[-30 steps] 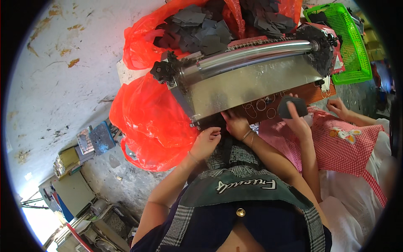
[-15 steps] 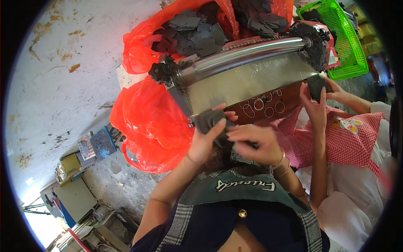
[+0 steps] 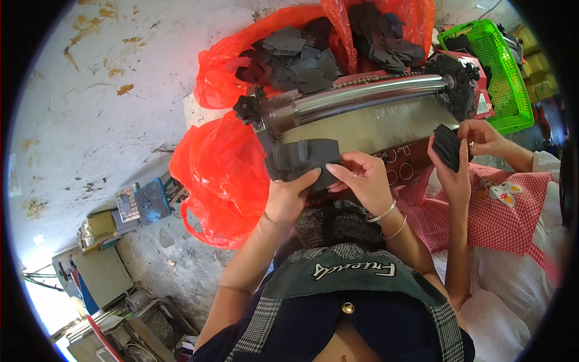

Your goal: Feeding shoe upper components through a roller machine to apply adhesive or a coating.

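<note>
A fanned stack of thin dark grey sheet pieces (image 3: 301, 158) is held in front of me, over the near edge of the roller machine (image 3: 368, 123). My left hand (image 3: 288, 196) grips the stack from its lower left, thumb lying across the top piece. With thumb and fingers, my right hand (image 3: 363, 181) pinches the right edge of the same stack. Two bracelets (image 3: 392, 217) circle my right wrist. The lower pieces and most of my left fingers are hidden behind the stack.
Red plastic bags (image 3: 220, 181) lie left of and behind the machine; the back ones hold many dark pieces (image 3: 295, 57). A co-worker's hands (image 3: 461, 151) hold another dark stack (image 3: 447, 148) at right. A green basket (image 3: 523, 102) stands far right. Rubber bands (image 3: 403, 174) sit on the machine's brown front.
The pieces in my left hand are now fanned out flat. My right hand has gone from a blurred motion beside them to pinching their right edge. The co-worker's stack has tilted and spread.
</note>
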`<state>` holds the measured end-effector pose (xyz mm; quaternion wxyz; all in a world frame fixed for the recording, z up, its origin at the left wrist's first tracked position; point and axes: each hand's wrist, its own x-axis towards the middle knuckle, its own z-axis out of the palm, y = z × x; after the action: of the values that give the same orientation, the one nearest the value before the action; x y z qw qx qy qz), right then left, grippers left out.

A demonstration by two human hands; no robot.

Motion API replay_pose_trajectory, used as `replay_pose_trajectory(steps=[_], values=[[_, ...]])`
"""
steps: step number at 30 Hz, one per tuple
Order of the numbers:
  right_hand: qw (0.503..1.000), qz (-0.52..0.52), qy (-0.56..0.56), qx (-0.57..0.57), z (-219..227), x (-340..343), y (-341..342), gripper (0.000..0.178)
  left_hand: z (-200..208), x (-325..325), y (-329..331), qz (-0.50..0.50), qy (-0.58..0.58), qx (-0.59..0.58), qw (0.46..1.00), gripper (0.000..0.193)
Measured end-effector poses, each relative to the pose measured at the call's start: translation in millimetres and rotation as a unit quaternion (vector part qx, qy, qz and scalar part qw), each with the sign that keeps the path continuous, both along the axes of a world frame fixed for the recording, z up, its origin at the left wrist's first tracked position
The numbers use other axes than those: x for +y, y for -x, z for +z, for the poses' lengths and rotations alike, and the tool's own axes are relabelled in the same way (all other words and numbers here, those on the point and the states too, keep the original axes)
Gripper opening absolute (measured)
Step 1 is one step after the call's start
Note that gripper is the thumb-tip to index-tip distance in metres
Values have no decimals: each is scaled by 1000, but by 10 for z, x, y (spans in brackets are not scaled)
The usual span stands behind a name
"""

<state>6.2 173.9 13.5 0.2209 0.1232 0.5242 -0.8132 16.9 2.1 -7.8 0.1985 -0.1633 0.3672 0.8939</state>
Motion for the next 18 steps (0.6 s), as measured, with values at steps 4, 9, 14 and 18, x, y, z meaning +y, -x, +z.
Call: replay_pose_trajectory(steps=[4, 9, 14, 18], values=[[983, -10, -163, 89, -183, -13, 67, 17, -88, 41, 21, 55, 115, 37, 991, 35], [998, 2, -53, -18, -289, 38, 158, 16, -127, 79, 50, 97, 94, 30, 990, 36], [928, 90, -299, 203, -482, 121, 144, 18, -233, 75, 52, 75, 181, 59, 979, 34], [962, 136, -219, 92, -339, 230, 250, 20, -265, 66, -14, 103, 125, 12, 987, 30]])
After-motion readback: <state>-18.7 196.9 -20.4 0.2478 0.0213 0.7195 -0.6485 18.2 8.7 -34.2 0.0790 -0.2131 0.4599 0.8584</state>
